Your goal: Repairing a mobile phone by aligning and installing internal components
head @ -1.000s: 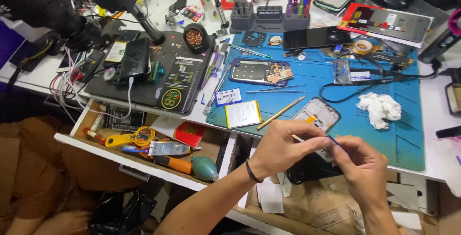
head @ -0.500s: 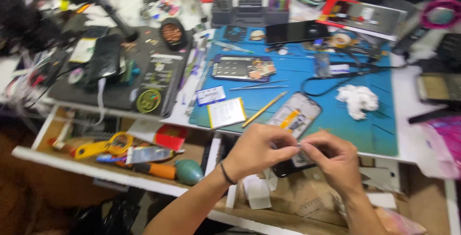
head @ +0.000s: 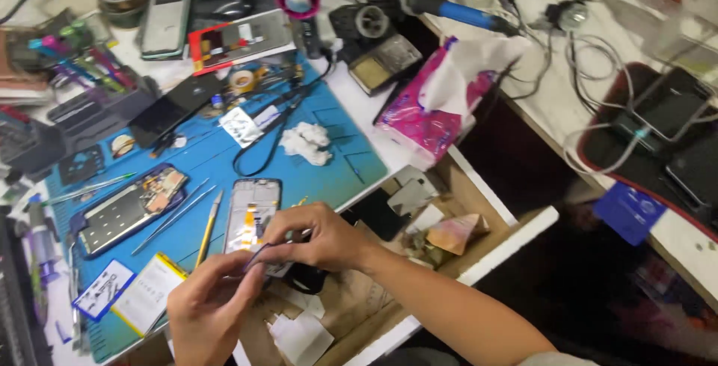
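Note:
My left hand (head: 213,308) and my right hand (head: 323,237) meet over the front edge of the blue work mat (head: 329,175). Together they pinch a small thin dark part (head: 258,256); it is too small to tell what it is. Just behind my fingers an opened phone frame (head: 250,213) lies face up on the mat, showing a yellow-orange flex inside. My right forearm runs off to the lower right.
A second opened phone (head: 127,209), tweezers (head: 173,213) and a yellow-handled tool (head: 209,224) lie left on the mat. A crumpled white tissue (head: 307,144) and pink tissue pack (head: 441,104) sit behind. An open drawer (head: 479,261) holds scraps. Phones (head: 669,108) charge at right.
The view has swung to the right and tilted, bringing in the table's right side. My hands have stayed together on the small part near the phone frame.

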